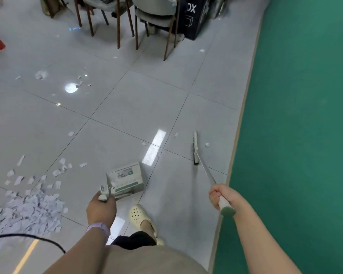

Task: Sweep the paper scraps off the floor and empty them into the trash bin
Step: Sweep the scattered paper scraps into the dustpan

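Right hand point(219, 196) grips the broom point(195, 148), whose head sits out front by the green wall point(305, 115). Left hand point(101, 209) holds the dustpan point(125, 179). The big scrap pile point(28, 210) lies way left, nearer the dustpan side, so I'd guess the broom has to cross over.

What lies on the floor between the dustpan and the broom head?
In the head view: bare tile between dustpan and broom head, with two small paper scraps and a light reflection.
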Tool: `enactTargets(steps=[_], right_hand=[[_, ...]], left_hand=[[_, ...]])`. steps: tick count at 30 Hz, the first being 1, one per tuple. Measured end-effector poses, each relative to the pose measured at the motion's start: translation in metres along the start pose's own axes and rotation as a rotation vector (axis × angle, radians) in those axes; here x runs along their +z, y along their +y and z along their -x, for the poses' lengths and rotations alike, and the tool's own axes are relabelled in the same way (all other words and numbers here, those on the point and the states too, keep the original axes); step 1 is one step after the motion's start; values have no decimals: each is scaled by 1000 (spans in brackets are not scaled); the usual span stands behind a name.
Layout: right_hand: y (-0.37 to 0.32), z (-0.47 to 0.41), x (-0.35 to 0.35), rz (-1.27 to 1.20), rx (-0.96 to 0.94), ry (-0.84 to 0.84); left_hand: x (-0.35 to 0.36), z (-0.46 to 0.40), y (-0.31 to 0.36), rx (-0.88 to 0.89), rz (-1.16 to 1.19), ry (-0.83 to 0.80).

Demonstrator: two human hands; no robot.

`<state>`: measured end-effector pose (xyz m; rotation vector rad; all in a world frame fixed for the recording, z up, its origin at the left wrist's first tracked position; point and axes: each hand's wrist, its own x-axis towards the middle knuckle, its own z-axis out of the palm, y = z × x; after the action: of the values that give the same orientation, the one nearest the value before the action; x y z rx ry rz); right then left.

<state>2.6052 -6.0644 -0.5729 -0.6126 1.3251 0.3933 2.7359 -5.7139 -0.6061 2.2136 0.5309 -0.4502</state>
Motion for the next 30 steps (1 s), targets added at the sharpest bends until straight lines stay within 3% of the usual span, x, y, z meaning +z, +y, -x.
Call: enactTargets(steps=[7,13,18,23,30], right_hand=[[-64,31,-28,-231,-89,103],[-106,26,-26,-329,-161,154],[-149,-5,-25,-153,-144,274],[-204,-52,-16,151,-40,310],[-199,-87,100,561,215,-35]], left_hand=[[60,-52,109,111,-87,-165],[81,-81,142,126,-154,-234],[78,-101,151,120,-173,-200],[80,-112,155,-5,-171,-71],[114,-71,156,-159,-95,107]])
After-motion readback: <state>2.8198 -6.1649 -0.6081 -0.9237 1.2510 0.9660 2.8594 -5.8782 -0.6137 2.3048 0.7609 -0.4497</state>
